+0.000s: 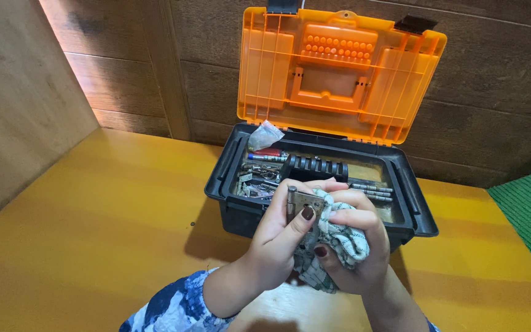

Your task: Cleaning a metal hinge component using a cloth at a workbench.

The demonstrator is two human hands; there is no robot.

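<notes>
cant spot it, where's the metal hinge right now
In the head view the metal hinge is at centre, pinched in the left hand, against the cloth held by the right hand, just in front of the toolbox.

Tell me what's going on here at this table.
A person holds a small metal hinge in the left hand and presses a checked cloth against it with the right hand. Both hands are just in front of an open toolbox, black with an orange lid standing upright. Its tray holds assorted metal hardware and a black handle. The box sits on a yellow table.
</notes>
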